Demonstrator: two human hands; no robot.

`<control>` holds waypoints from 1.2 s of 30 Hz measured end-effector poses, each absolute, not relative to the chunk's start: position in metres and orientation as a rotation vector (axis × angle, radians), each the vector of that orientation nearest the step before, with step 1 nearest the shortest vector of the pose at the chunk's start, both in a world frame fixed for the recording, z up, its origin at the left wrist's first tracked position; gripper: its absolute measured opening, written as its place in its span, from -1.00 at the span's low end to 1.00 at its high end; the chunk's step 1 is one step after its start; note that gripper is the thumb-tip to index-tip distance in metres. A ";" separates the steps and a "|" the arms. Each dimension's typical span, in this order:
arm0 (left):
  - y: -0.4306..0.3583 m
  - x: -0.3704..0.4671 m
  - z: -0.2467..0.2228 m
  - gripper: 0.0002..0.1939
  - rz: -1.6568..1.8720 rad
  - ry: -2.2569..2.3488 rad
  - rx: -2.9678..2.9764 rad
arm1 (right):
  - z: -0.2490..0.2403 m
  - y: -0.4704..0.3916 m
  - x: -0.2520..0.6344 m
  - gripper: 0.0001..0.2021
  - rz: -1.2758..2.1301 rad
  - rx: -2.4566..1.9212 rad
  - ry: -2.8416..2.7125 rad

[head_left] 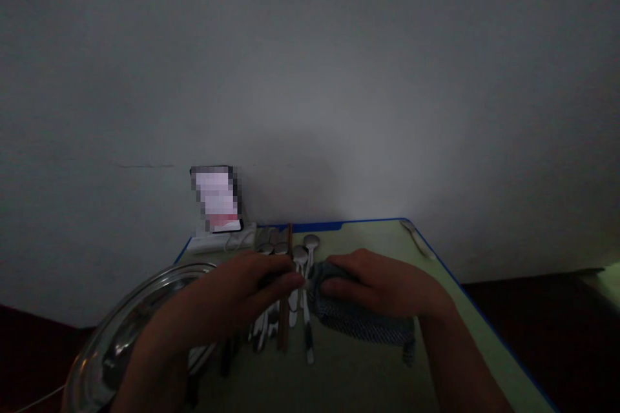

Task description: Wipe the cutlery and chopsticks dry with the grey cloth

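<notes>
Gripping a bunched cloth (358, 324) in right hand (382, 281), likely for firm hold; curving left hand (242, 281) beside spoons (300, 255), with grip too dark to tell.

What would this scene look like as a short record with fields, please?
left hand: above the cutlery, grip unclear
right hand: holding a patterned cloth
centre: spoons and brown sticks
left side: round metal vessel, partly behind the left forearm
back left: phone, screen lit
surface: green table, blue edge
lighting: dim
</notes>
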State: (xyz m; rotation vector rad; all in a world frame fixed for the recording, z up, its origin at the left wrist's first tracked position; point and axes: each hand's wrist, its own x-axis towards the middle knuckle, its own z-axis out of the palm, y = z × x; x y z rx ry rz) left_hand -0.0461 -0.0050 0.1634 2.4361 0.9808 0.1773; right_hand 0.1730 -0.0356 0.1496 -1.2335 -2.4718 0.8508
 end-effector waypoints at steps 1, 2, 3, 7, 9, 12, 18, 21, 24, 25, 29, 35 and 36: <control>-0.003 -0.046 0.162 -0.63 0.170 0.998 2.446 | 0.144 -0.031 0.174 -0.66 0.853 -1.222 -2.440; 0.000 -0.048 0.161 -0.62 0.159 1.022 2.455 | 0.138 -0.028 0.175 -0.67 0.857 -1.219 -2.404; 0.002 -0.050 0.160 -0.61 0.144 1.047 2.461 | 0.132 -0.025 0.175 -0.67 0.856 -1.224 -2.354; 0.012 -0.066 0.157 -0.60 0.144 1.171 2.418 | 0.104 -0.028 0.176 -0.68 0.768 -1.407 -2.217; 0.014 -0.072 0.157 -0.60 0.223 1.231 2.407 | 0.090 -0.037 0.176 -0.65 0.727 -1.548 -2.214; 0.011 -0.070 0.157 -0.59 0.266 1.258 2.451 | 0.074 -0.052 0.181 -0.62 0.798 -1.555 -2.186; -0.004 -0.029 0.151 -0.63 0.278 1.086 2.629 | 0.088 -0.072 0.182 -0.43 0.553 -1.419 -1.888; -0.006 -0.012 0.144 -0.60 0.268 0.902 2.673 | 0.101 -0.081 0.179 -0.65 0.525 -1.356 -2.071; -0.003 -0.008 0.138 -0.62 0.316 0.846 2.597 | 0.093 -0.085 0.195 -0.70 0.489 -1.466 -2.072; -0.001 -0.008 0.135 -0.59 0.335 0.885 2.572 | 0.085 -0.084 0.206 -0.69 0.456 -1.523 -2.037; 0.004 -0.006 0.121 -0.47 0.248 1.106 2.541 | 0.035 -0.068 0.254 -0.64 0.133 -2.045 -1.674; 0.006 0.009 0.097 -0.55 -0.082 0.969 2.511 | -0.011 -0.046 0.277 -0.55 -0.004 -2.264 -1.493; 0.007 0.010 0.095 -0.55 -0.096 0.972 2.511 | -0.013 -0.045 0.276 -0.54 -0.022 -2.274 -1.483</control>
